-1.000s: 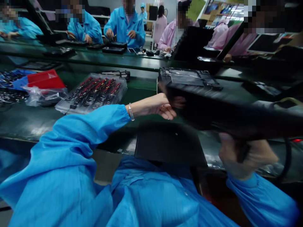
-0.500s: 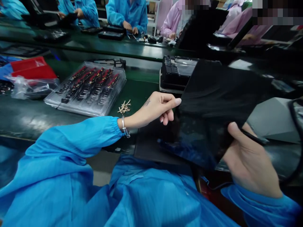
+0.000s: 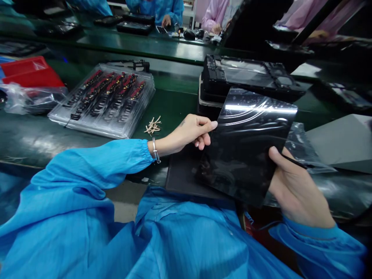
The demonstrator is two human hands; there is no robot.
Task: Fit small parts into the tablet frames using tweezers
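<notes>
A glossy black screen panel [image 3: 247,151], roughly rectangular, is held tilted in front of me, with bright light streaks across its upper part. My left hand [image 3: 193,133] has thumb and forefinger pinched at the panel's left edge, its other fingers curled. Around the lower right edge, my right hand [image 3: 300,190] is closed, thumb on the panel's face. A thin dark stick-like tool [image 3: 293,158] sticks out between that hand's thumb and fingers; its kind is unclear. Beneath the panel lies a dark flat mat or board [image 3: 184,172], partly covered.
Small tan strips [image 3: 153,126] lie left of the panel, beside clear trays [image 3: 109,102] of small red-and-black parts. Black device housings [image 3: 250,75] are stacked behind. A red bin [image 3: 33,73] is far left, a grey box [image 3: 344,143] right. Co-workers sit across the bench.
The panel has tilted, so its face now catches the light and shows more of the housings behind. My right hand has shifted left with it; my left hand keeps its pinch.
</notes>
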